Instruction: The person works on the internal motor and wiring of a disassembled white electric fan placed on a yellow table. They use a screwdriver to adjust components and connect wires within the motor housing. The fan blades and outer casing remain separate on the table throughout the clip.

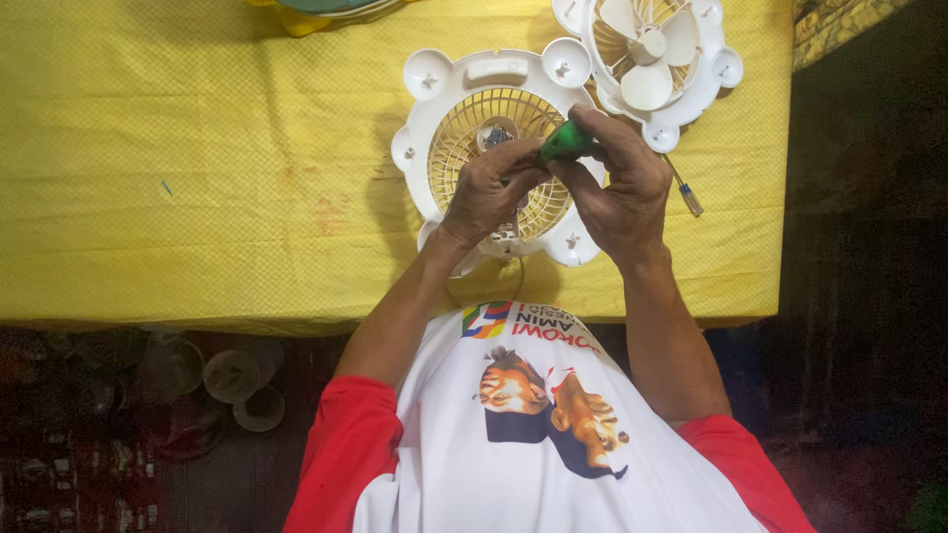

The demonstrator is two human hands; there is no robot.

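Head view, looking straight down: both hands meet over a fan housing, and between them sits a green screwdriver handle (565,143). The right hand (620,188) curls around it from the right, thumb and forefinger closed on the upper end. The left hand (489,192) comes in from the left with its fingertips pinched against the handle's lower end, so both hands are closed on the same tool. The shaft below the handle is hidden by the fingers, and its tip cannot be made out.

Directly under the grip lies the white fan housing (434,99), flat on the table, a round shell with knob-like lobes around its rim. Its cream grille (464,148) of radial ribs shows beneath and to the left of the hands, with a small grey metal part (496,131) at the hub, just left of the handle and above the left knuckles.

Up and to the right, touching or overlapping the housing's rim, rests a second white fan part (716,69) carrying pale blades (647,87). A thin tool with a blue-tinted end (688,197) lies just right of the right hand, poking out from under that second part.

Everything sits on a yellow tablecloth (197,178). At the top edge a yellow and green object (316,12) is cut off by the frame.
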